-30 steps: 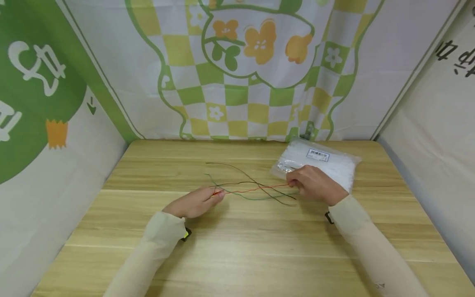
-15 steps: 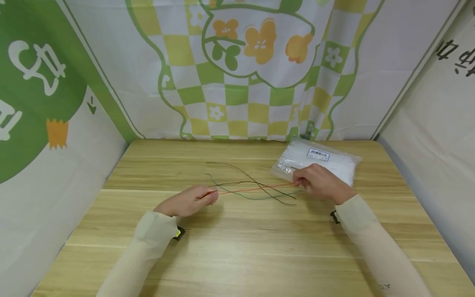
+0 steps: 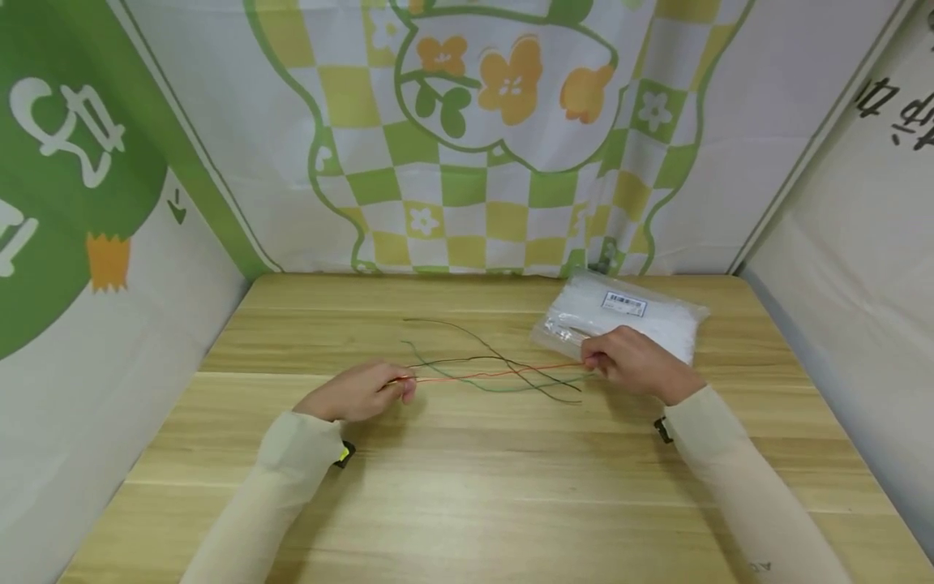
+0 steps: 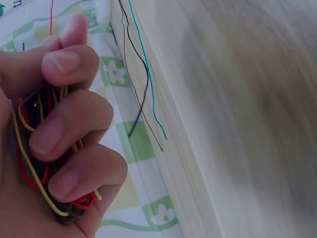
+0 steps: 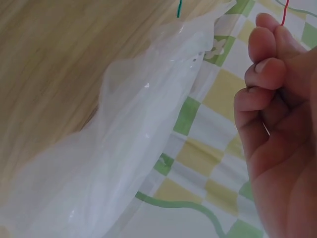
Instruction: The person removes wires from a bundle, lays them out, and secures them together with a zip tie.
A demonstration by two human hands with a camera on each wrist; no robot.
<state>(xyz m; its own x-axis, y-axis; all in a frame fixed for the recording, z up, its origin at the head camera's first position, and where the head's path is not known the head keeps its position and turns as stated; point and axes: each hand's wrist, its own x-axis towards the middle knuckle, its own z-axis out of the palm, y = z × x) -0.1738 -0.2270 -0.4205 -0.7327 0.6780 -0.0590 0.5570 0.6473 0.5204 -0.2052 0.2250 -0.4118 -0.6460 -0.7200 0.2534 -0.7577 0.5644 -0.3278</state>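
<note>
In the head view a red wire (image 3: 503, 372) stretches nearly straight between the hands above the wooden table. My left hand (image 3: 356, 392) holds its left part; the left wrist view shows curled fingers around a bundle of red, yellow and black wires (image 4: 39, 111). The right end is pinched between thumb and fingertips of my right hand (image 3: 633, 362), also seen with the red wire (image 5: 285, 14) in the right wrist view. A green wire (image 3: 503, 391) and two dark wires (image 3: 461, 329) lie crossed on the table beneath. The right palm's inside is partly hidden.
A clear plastic bag (image 3: 660, 327) with white contents and a barcode label lies at the back right, just behind my right hand. Printed fabric walls (image 3: 467, 227) enclose the wooden table (image 3: 481, 487) at the back and both sides.
My hands have moved apart, the left one leftward and the right one slightly rightward, with the red wire drawn out longer between them. The wires on the table and the bag look unmoved.
</note>
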